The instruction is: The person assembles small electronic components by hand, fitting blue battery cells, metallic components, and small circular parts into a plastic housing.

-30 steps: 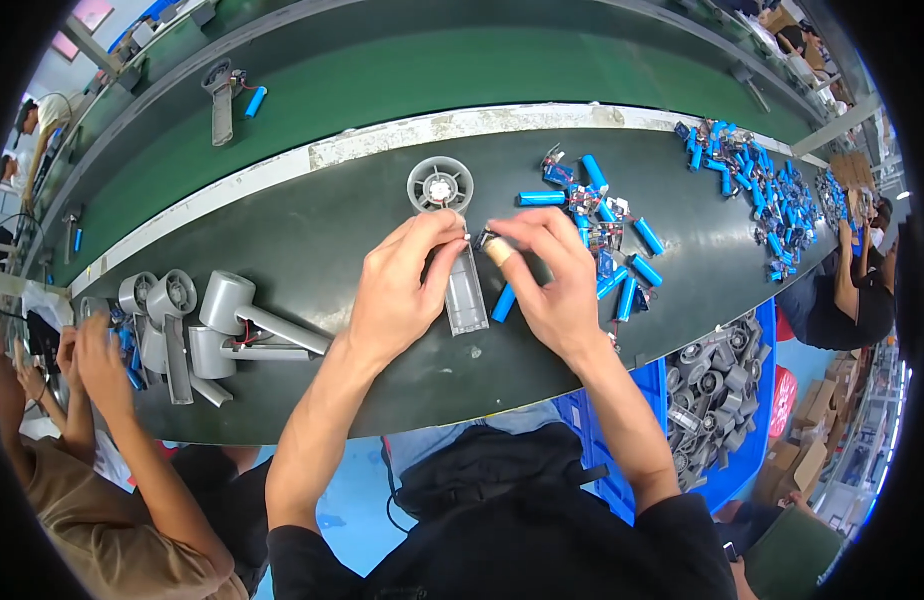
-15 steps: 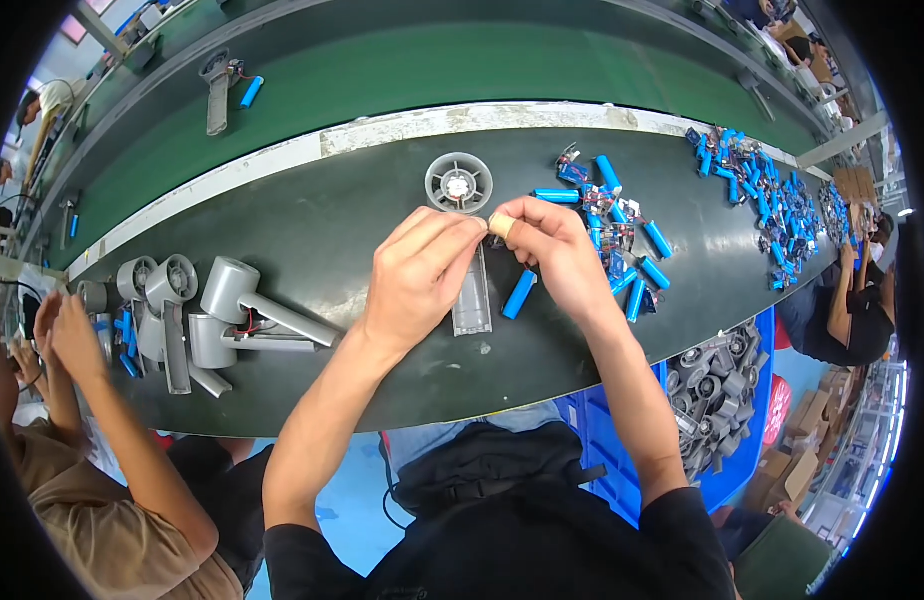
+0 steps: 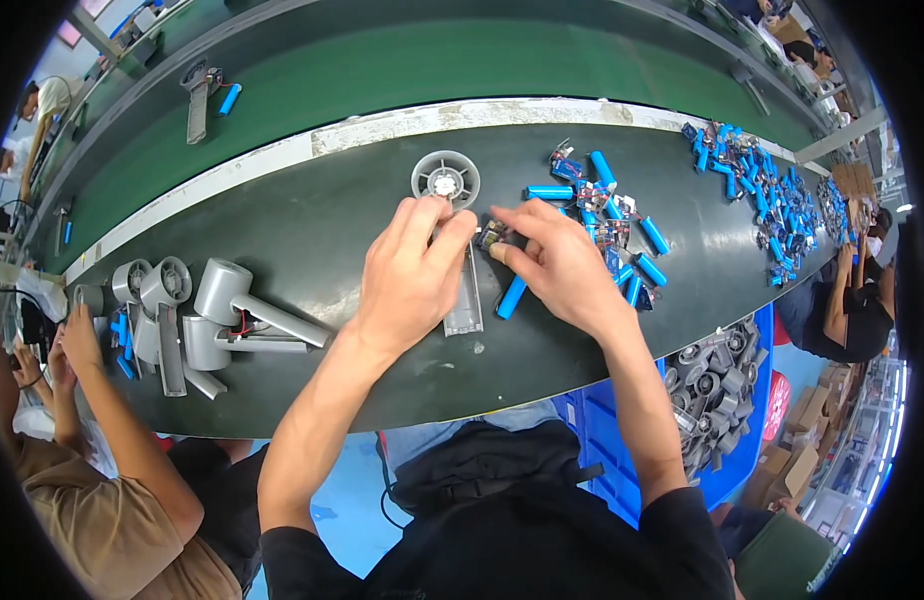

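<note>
A grey plastic fan housing (image 3: 465,305) lies face up on the dark green bench (image 3: 312,220), directly in front of the person. Its round head is a thin-walled ring with spokes meeting at a pale white hub; below it runs a long, straight handle, open on top like a shallow trough and squared at the near end. The left hand (image 3: 407,262) covers the neck between ring and handle, its fingers bunched and bent downward; whether they pinch anything cannot be told. Just beside the handle, the right hand (image 3: 572,268) pinches a small dark circuit board (image 3: 490,236) between thumb and index finger, its details too small to make out. A smooth bright-blue cylindrical cell (image 3: 511,298) lies at a slant below that hand, right of the handle.
</note>
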`<state>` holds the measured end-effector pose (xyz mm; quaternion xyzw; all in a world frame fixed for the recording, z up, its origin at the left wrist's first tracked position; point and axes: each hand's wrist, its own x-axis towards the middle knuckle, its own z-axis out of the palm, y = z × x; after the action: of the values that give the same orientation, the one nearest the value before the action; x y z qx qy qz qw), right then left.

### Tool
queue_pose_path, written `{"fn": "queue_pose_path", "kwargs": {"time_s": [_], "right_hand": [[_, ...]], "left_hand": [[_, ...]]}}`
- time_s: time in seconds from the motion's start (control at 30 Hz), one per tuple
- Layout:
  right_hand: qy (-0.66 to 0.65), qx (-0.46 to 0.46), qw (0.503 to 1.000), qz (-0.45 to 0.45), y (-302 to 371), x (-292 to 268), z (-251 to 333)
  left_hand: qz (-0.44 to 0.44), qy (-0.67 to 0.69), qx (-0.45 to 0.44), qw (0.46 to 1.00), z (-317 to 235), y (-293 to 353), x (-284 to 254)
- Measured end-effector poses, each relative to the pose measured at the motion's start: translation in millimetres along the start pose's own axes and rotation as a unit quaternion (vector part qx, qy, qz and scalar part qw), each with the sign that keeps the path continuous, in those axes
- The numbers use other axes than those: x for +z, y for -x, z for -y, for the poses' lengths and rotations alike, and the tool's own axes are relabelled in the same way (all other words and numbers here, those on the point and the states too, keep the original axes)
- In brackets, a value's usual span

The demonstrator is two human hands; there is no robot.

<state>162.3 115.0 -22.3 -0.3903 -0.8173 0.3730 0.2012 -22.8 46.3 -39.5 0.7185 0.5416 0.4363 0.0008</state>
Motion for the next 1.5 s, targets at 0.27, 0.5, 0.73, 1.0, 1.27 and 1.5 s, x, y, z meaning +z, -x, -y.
{"fn": "queue_pose_path", "kwargs": {"time_s": [0.27, 0.5, 0.73, 1.0, 1.27, 1.5], "right_hand": [[-0.147, 0.010, 0.973, -0.179, 12, 35, 0], [-0.153, -0.031, 0.965, -0.209, 13, 45, 3], [-0.178, 0.030, 0.962, -0.207, 16, 36, 3], [-0.162, -0.023, 0.957, -0.241, 17, 40, 6], [-0.197, 0.039, 0.955, -0.218, 16, 45, 3], [-0.088, -0.047, 0.962, -0.254, 15, 51, 1]], "left_hand": [[0.002, 0.122, -0.096, 0.988, -10, 2, 2], [-0.013, 0.116, -0.111, 0.987, -18, -1, 5], [0.012, 0.078, -0.055, 0.995, -14, 1, 4], [-0.025, 0.028, -0.001, 0.999, -9, 6, 6], [0.020, -0.037, 0.004, 0.999, -12, 1, 7], [0.014, 0.003, 0.004, 1.000, -18, 1, 11]]}}
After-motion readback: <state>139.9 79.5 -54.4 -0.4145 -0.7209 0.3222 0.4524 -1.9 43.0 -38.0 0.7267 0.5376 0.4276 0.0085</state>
